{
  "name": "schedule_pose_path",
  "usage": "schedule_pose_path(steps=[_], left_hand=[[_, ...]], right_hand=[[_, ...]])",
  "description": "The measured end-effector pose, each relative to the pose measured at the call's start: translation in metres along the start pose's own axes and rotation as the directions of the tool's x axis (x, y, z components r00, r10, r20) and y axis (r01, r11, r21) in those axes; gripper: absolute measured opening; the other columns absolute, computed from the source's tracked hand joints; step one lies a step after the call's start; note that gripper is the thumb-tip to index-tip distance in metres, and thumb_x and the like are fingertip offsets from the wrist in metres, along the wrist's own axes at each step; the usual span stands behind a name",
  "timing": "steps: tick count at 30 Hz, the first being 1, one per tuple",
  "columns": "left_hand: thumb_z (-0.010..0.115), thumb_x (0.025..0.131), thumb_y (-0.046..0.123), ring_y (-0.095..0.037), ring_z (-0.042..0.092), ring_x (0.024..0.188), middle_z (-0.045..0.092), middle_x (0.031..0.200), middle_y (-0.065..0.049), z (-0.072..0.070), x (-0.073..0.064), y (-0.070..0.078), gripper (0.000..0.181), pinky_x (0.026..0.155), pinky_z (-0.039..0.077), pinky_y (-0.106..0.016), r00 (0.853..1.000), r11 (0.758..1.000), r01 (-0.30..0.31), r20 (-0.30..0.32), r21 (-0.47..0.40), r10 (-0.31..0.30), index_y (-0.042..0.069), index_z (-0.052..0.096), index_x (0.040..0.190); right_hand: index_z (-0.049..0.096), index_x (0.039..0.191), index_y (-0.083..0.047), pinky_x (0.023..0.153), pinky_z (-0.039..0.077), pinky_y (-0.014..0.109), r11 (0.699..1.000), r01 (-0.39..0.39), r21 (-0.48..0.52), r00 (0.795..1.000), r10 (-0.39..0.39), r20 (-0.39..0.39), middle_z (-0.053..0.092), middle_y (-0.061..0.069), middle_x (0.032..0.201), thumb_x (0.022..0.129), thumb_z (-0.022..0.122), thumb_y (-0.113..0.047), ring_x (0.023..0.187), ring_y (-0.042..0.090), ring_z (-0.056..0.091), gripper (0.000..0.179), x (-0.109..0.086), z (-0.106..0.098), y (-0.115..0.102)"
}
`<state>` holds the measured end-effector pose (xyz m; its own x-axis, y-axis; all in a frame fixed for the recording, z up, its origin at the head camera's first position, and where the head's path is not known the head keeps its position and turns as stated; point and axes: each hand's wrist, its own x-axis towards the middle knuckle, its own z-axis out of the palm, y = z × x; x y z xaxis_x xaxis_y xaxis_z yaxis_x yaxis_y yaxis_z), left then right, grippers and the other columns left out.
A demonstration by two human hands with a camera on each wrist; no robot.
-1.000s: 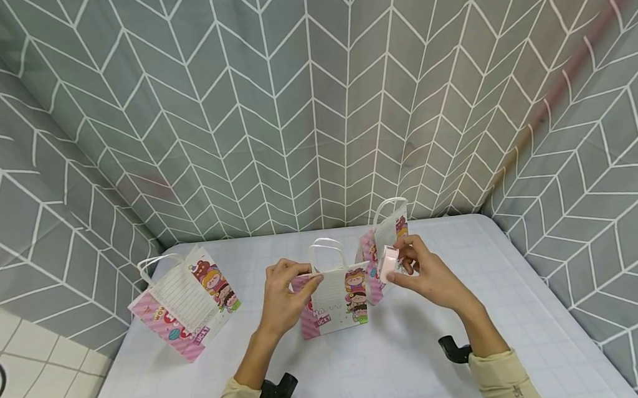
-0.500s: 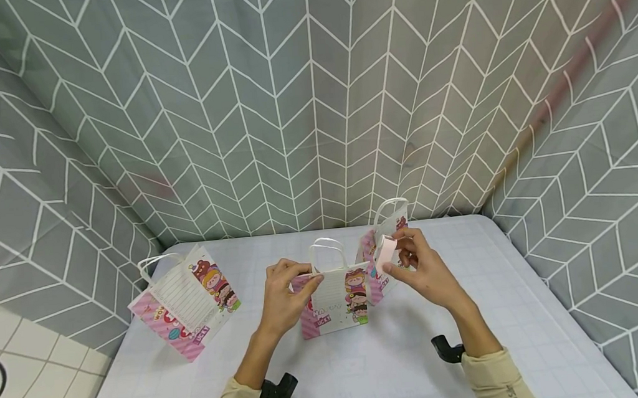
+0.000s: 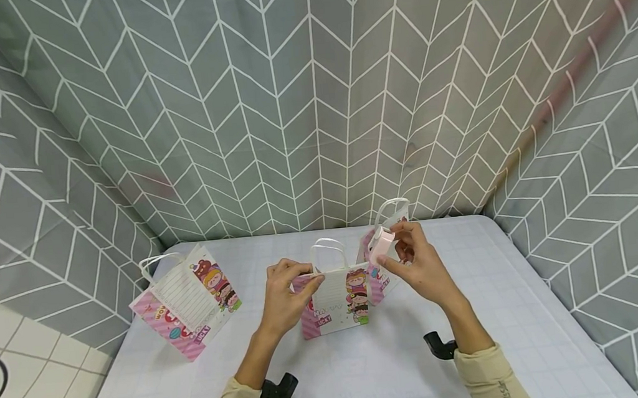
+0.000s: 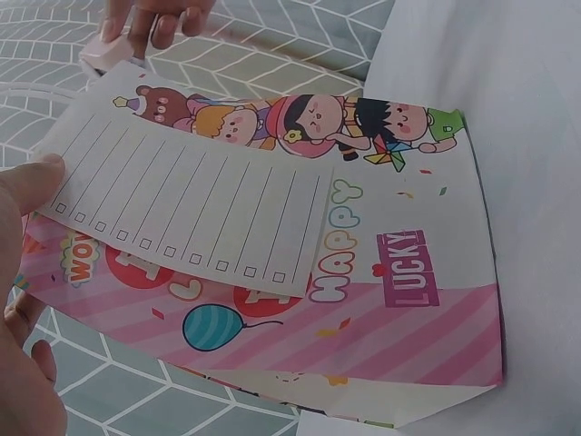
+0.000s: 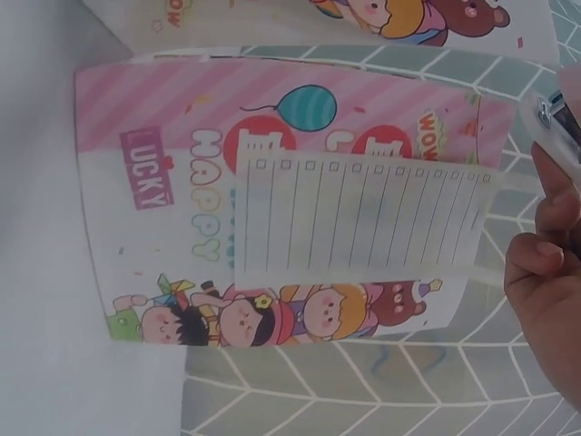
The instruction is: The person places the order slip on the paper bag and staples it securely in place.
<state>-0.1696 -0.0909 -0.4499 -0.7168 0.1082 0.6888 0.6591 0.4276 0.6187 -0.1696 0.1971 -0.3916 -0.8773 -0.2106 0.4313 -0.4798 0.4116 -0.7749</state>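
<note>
A pink-and-white paper gift bag [image 3: 336, 313] with white handles stands at the middle of the table. A lined checklist sheet [image 4: 191, 200] lies against its printed front, up to the top edge. My left hand [image 3: 287, 292] pinches sheet and bag rim together at the upper left corner, thumb in front. With thumb and fingers my right hand [image 3: 422, 266] holds a small pale pink stapler [image 3: 381, 245], raised near the bag's upper right corner. Metal shows at the stapler's end [image 5: 546, 111] in the right wrist view, apart from the sheet.
A similar bag [image 3: 186, 303] with a lined sheet on it stands tilted at the left. Another bag [image 3: 382, 281] stands behind the right hand, partly hidden by it. The white-covered table [image 3: 334, 385] backs onto a grey patterned curtain [image 3: 313, 130].
My right hand has moved left and slightly up with the stapler, toward the middle bag's upper right corner. My left hand and the bags stay where they were.
</note>
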Motion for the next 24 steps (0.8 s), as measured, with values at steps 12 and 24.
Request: schedule_pose_path(steps=[12, 24], left_hand=[[0.087, 0.078, 0.015, -0.014, 0.056, 0.09, 0.068, 0.088, 0.003, 0.0, -0.001, 0.003, 0.02, 0.09, 0.03, -0.044, 1.0, 1.0, -0.002, 0.006, -0.006, 0.002, 0.012, 0.077, 0.096], [0.085, 0.081, 0.018, -0.013, 0.053, 0.092, 0.066, 0.09, 0.003, 0.0, 0.0, 0.002, 0.019, 0.092, 0.028, -0.045, 0.999, 0.999, 0.029, 0.03, 0.022, -0.03, 0.012, 0.077, 0.098]], right_hand=[[0.04, 0.128, -0.013, 0.069, 0.033, 0.03, 0.997, 0.063, -0.036, 0.998, -0.064, -0.019, 0.048, 0.004, 0.094, 0.087, 0.08, -0.016, 0.083, 0.02, 0.042, 0.057, 0.008, 0.015, -0.006], [0.042, 0.13, -0.018, 0.079, 0.039, 0.031, 0.998, 0.064, 0.002, 0.996, -0.064, 0.057, 0.06, 0.008, 0.111, 0.087, 0.08, -0.019, 0.091, 0.032, 0.05, 0.057, 0.019, 0.03, -0.019]])
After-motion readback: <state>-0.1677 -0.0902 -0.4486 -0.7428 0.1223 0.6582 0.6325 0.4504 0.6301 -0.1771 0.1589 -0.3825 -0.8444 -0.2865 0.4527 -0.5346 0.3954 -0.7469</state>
